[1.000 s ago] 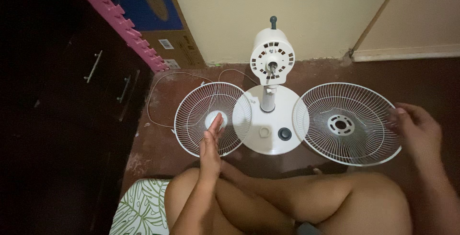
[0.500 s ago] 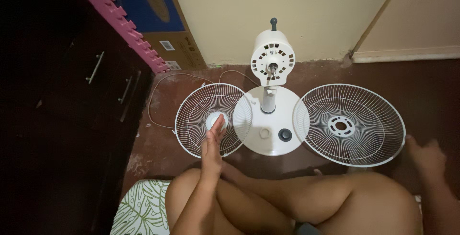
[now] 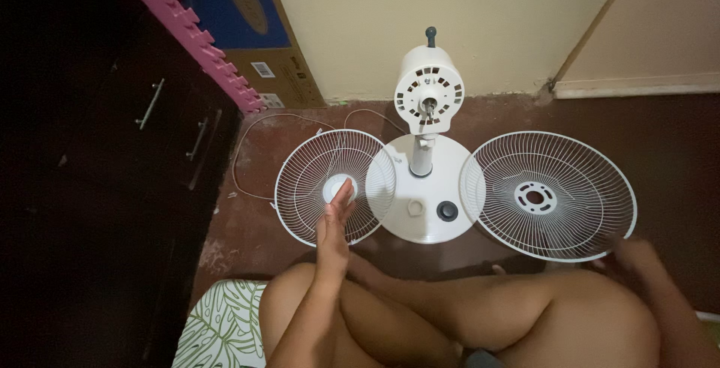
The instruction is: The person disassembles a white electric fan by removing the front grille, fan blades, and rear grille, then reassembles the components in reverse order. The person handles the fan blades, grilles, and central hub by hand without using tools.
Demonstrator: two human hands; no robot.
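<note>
Left hand on the front fan grille, right hand at the rear grille's near edge.

Head view: the left hand [image 3: 335, 222] lies flat, fingers stretched, its grip open on the hub of the front fan grille [image 3: 335, 186], left of the fan base [image 3: 429, 201]. The right hand [image 3: 637, 257] touches the near rim of the rear fan grille [image 3: 550, 195], directly ahead; whether its grip closes, I cannot tell.

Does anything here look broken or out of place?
The fan is in pieces: its two wire grilles lie flat on the floor, one under the left hand, the other by the right hand. No blades are fitted. Nothing looks damaged.
</note>
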